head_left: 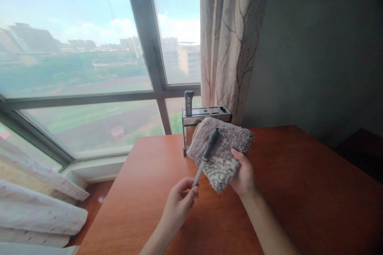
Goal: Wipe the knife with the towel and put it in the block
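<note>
My left hand (184, 196) is closed in a pinch on the lower end of a narrow metal rod. This is a sharpening steel (210, 144), by its look, tilted with its black ribbed handle pointing up and away. The handle lies over, or just in front of, a folded fluffy grey towel (229, 137); whether they touch I cannot tell. My right hand (243, 173) grips the towel from its right side, thumb on top and the other fingers hidden beneath. The towel is held above the table, and its near corner shows a pale patterned patch.
Behind the towel, a metal-framed knife block (206, 112) with a knife handle (188, 103) sticking up stands on the brown wooden table (143, 191). A large window (74, 59), a patterned curtain (230, 36) and a dark wall (317, 48) surround the table's far side.
</note>
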`<state>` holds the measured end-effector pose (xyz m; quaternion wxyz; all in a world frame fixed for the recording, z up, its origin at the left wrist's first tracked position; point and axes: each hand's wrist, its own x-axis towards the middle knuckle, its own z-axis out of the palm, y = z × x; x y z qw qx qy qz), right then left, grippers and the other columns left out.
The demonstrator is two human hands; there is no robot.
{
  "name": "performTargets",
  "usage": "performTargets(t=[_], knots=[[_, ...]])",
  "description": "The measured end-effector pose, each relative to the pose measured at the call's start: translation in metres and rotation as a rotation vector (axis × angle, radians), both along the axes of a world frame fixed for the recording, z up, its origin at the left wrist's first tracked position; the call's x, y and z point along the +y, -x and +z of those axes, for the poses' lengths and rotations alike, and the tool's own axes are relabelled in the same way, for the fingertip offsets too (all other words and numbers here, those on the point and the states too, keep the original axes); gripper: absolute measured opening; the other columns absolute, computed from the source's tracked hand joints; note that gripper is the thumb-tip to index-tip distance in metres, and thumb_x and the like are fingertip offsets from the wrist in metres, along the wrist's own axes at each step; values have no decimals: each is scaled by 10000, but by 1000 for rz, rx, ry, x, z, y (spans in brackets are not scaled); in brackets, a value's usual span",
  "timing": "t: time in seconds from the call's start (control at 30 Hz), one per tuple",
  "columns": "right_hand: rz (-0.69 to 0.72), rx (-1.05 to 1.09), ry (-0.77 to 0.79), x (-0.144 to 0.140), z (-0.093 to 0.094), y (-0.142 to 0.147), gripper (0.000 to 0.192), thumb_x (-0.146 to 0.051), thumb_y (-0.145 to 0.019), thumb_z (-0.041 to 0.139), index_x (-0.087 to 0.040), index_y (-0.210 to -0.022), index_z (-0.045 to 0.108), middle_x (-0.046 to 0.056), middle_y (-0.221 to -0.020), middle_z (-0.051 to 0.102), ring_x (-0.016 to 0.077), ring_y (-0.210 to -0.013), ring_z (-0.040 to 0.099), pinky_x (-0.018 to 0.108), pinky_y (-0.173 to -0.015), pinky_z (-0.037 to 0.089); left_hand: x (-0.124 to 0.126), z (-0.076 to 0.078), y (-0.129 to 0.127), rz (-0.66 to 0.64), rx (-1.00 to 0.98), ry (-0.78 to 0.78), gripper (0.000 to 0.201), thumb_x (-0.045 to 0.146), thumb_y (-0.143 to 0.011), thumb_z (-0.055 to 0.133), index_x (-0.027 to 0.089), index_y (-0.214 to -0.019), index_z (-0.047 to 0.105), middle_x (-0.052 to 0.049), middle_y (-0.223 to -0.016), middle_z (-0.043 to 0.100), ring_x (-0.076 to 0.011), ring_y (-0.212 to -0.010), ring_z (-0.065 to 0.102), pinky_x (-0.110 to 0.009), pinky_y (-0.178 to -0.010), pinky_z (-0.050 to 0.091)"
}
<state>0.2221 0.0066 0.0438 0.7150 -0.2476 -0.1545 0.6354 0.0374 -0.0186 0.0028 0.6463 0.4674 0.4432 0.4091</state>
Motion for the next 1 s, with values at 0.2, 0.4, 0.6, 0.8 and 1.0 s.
performTargets(t=[0.2,0.4,0.6,0.8,1.0], knots=[[86,67,-56,-3,-2,-16,398,-598,-725,582,-273,-933,679,26,-1060,711,283,-1086,600,486,-899,469,0,0,0,-62,-62,31,464,473,-738,666,110,-1020,606,24,-601,526,-38,-422,298,-205,-415,162],[33,49,-59,1,-14,-12,219,-261,-587,748,-273,-795,680,-34,-884,738,216,-879,662,386,-838,500,-2,0,-1,-85,-64,28,480,482,-748,656,118,-1057,616,25,-606,514,-36,-416,262,-204,-419,146],[-5,-113,-85,6,-11,0,440,-315,-548,838,-275,-942,647,-28,-909,724,203,-866,654,327,-766,517,-7,-1,-4,-126,121,-149,380,451,-813,589,127,-999,655,13,-593,496,-85,-507,345,-207,-474,247],[-43,-179,2,8,-10,0,419,-262,-603,811,-254,-987,642,-30,-855,725,186,-796,666,304,-723,532,-9,1,-4,-201,261,-308,295,391,-874,503,141,-822,651,2,-605,477,-130,-605,417,-223,-575,320],[-118,-200,10,10,-12,6,463,-257,-612,776,-235,-1053,636,-18,-895,731,215,-840,670,313,-730,539,-13,1,-10,-132,412,-401,225,380,-855,531,169,-838,606,18,-630,477,-125,-591,379,-223,-550,278]])
